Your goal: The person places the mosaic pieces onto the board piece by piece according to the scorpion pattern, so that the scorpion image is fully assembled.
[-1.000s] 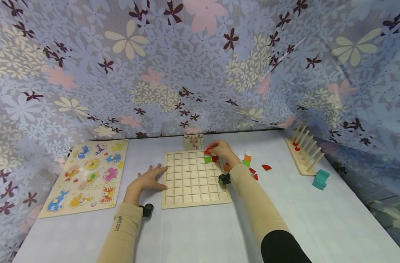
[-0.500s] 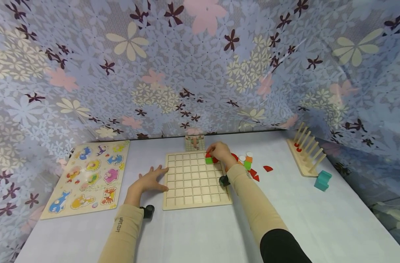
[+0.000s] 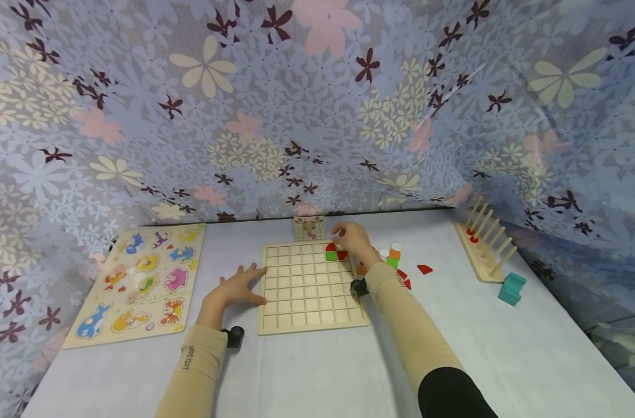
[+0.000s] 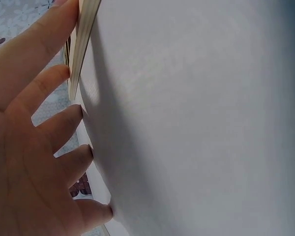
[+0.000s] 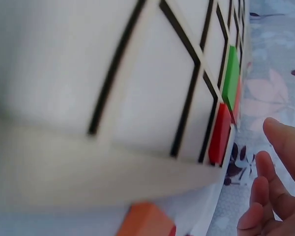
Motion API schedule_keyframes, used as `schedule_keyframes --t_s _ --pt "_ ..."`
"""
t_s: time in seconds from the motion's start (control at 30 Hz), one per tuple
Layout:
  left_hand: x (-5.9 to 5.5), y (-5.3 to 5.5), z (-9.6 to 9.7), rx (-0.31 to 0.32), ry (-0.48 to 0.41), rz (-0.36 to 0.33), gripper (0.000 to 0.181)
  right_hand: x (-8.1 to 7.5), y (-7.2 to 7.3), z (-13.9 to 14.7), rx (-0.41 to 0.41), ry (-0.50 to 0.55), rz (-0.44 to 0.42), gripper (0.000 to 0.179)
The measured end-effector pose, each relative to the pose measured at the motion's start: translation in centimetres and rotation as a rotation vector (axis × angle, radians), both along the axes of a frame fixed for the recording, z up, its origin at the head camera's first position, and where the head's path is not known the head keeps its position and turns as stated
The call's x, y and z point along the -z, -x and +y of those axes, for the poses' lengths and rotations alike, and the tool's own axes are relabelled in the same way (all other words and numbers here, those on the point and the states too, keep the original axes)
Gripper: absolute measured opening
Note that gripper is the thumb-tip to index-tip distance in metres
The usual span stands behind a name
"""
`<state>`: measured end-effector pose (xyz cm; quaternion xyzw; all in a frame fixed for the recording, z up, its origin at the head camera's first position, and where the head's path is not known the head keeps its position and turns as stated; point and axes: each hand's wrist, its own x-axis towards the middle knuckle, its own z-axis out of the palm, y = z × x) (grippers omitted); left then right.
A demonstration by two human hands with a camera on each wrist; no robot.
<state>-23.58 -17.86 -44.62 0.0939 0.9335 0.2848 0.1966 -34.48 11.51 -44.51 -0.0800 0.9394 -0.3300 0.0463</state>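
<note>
Fingers spread, my left hand [image 3: 239, 285] touches the left edge of the wooden grid board [image 3: 299, 297]; in the left wrist view its thumb and a fingertip meet the board's side [image 4: 83, 49]. My right hand [image 3: 353, 241] hovers at the board's far right corner. In the right wrist view its fingers, loosely bent, hold nothing. Beside it a red quarter-circle piece [image 3: 330, 247] lies in a cell of the far row. A green square [image 3: 331, 256] sits just below it, with another red piece [image 3: 342, 255] to the green one's right.
Right of the board lie loose green [image 3: 392, 263], orange [image 3: 394, 254], white and red pieces, partly behind the right arm. A small pattern card [image 3: 309, 228] is beyond the board. An animal puzzle [image 3: 140, 278] is left; a peg stand [image 3: 476, 252] and teal block [image 3: 512, 288] are right.
The right hand has set the red quarter-circle into the far row above the green square and let it go, then drawn back slightly. The left hand stays at the board's edge.
</note>
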Motion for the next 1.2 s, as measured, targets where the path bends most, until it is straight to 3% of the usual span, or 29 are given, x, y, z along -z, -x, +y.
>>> schedule_keyframes --t_s 0.27,0.6,1.0,1.2 --pt "-0.1 0.1 0.1 0.013 0.023 0.015 0.084 -0.6 -0.5 2.8 0.024 0.073 -0.039 0.027" --pt "-0.1 0.1 0.0 0.014 0.016 0.023 0.084 0.2 -0.8 7.5 0.089 0.103 -0.051 0.026" --pt "0.0 0.2 -0.1 0.018 0.008 0.013 0.084 0.5 -1.2 11.1 0.241 -0.011 -0.123 0.029" --pt "-0.1 0.2 -0.1 0.017 0.015 0.013 0.084 0.7 -1.2 11.8 0.235 -0.02 -0.13 0.029"
